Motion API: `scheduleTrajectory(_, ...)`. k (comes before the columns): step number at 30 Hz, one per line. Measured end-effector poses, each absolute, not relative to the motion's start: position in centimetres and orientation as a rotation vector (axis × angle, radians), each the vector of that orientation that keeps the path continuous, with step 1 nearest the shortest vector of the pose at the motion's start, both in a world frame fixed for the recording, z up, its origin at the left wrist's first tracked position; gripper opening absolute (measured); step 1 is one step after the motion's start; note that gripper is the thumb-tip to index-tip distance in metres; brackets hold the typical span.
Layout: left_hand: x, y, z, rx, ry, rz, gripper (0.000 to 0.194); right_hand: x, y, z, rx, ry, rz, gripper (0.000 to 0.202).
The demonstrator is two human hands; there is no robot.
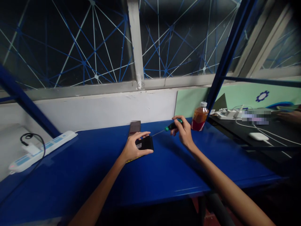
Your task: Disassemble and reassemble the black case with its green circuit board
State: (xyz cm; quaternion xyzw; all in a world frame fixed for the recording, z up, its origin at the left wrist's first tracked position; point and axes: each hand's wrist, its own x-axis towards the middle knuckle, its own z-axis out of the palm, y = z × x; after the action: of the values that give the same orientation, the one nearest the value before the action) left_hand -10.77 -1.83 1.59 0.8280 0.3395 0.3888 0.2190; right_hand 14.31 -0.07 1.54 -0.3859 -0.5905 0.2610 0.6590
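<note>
My left hand grips a flat black device from its left side, fingers over the far edge and thumb along the near edge. A bit of yellow shows under it; its exact kind is unclear. In my right hand is a screwdriver with a green and black handle, held nearly level. Its thin shaft points left, and the tip is at the device's right end, though I cannot tell whether it touches a screw. Just behind my left hand, a dark phone-like slab lies on the blue table.
A bottle of amber drink stands at the back right. To the left lies a white power strip with a black cable. On the black desk at right are cables, a white case and another person's hand.
</note>
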Motion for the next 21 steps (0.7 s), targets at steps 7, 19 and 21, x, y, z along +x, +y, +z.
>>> scheduleTrajectory(7, -10.69, -1.79, 1.46, 2.307, 0.915, 1.102, 0.061, 13.92, -0.26, 1.62, -0.879, -1.281, 0.536, 0.022)
scheduleTrajectory(19, -10.73, -1.83, 1.34, 2.335, 0.949, 1.115, 0.061, 14.36, 0.17, 1.36, -0.77, -1.333, 0.66, 0.022)
scheduleTrajectory(21, -10.75, -1.83, 1.35, 2.337, 0.94, 1.113, 0.061, 14.24, 0.15, 1.37, -0.807, -1.317, 0.627, 0.023)
